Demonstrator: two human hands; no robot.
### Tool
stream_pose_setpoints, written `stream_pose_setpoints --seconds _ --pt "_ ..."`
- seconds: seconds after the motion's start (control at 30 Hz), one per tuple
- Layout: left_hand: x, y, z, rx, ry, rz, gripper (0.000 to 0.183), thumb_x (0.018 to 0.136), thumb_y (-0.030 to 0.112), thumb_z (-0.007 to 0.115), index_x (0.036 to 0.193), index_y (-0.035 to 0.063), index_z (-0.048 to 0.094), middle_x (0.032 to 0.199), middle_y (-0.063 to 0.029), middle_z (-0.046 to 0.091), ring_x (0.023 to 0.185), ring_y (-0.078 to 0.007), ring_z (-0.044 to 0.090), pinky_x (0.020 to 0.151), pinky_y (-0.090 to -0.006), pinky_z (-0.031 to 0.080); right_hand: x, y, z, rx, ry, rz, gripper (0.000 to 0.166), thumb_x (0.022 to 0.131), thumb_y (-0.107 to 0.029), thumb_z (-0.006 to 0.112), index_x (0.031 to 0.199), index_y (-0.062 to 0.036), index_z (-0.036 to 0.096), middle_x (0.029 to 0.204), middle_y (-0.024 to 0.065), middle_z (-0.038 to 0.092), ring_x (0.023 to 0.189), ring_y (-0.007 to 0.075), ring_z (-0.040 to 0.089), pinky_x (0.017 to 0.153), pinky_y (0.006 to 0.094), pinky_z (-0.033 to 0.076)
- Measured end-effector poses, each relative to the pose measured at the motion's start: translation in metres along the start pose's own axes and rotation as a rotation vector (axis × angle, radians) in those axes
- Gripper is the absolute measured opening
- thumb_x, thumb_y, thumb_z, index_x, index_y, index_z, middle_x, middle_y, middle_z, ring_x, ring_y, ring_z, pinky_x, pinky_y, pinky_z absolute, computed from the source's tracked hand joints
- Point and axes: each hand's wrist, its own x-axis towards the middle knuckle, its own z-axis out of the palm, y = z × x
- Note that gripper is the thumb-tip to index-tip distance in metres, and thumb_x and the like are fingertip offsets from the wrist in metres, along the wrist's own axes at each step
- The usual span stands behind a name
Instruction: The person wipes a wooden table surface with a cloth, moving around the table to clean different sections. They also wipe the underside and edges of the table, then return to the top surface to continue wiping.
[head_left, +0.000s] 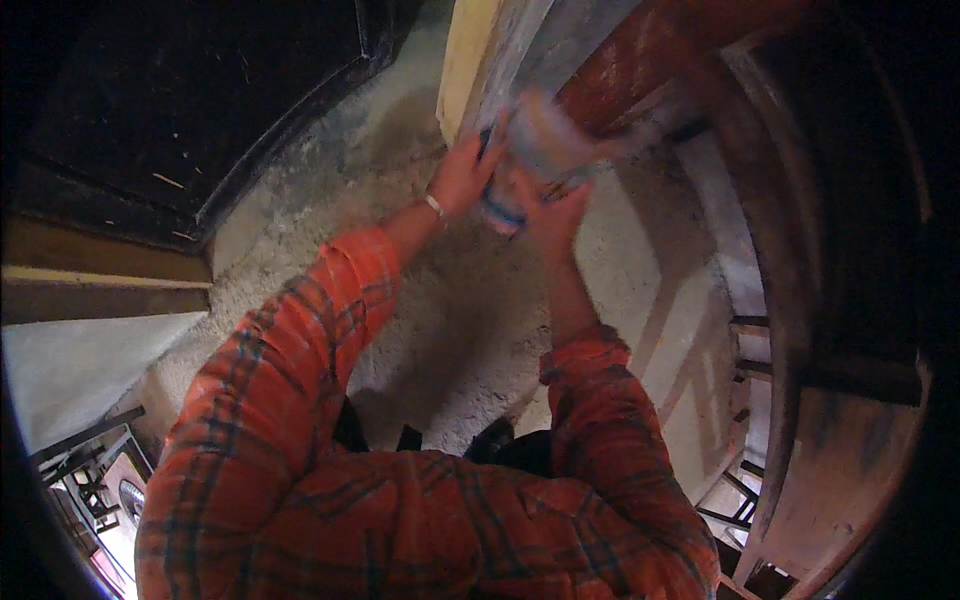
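Note:
Both my hands meet near the top middle of the head view, at a motion-blurred object (504, 216) with a blue and whitish edge; I cannot tell its kind. My left hand (463, 180), with a pale band at the wrist, grips it from the left, a dark strip showing by the fingers. My right hand (553, 214) holds it from the lower right, thumb towards the left hand. Just above the right hand is a pale, multicoloured blurred patch (551, 135), at the lower end of a reddish-brown, beam-like form (630, 67). Blur hides where the fingers touch.
A yellowish board (466, 60) rises beside a grey surface ahead of my hands. Black panelling (135, 97) stands at the upper left. Dark brown wooden framework (795, 262) curves along the right. Below is a rough, shadowed floor (450, 330). A wheel (131, 495) shows at the lower left.

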Motion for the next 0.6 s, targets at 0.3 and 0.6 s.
stream_pose_setpoints --seconds 0.3,0.6 --pt "-0.017 -0.067 0.026 0.24 -0.197 -0.193 0.044 0.08 0.025 0.062 0.116 0.0005 0.052 0.095 -0.0238 0.063 0.091 -0.039 0.062 0.078 -0.0439 0.048 -0.041 0.136 0.005 -0.51 -0.389 -0.009 0.026 0.077 -0.009 0.068 0.101 -0.0016 0.064 0.079 0.008 0.065 0.072 0.0135 0.061 0.067 0.0293 0.049" --pt "-0.033 -0.044 0.014 0.381 -0.46 -0.101 0.04 0.08 0.025 0.061 0.111 0.0002 0.056 0.091 -0.0227 0.064 0.086 -0.0367 0.063 0.076 -0.0425 0.049 -0.058 0.077 -0.037 0.451 -0.443 0.771 0.052 0.08 -0.009 0.06 0.129 -0.0084 0.043 0.11 0.006 0.057 0.09 0.0182 0.059 0.072 0.0307 0.051"
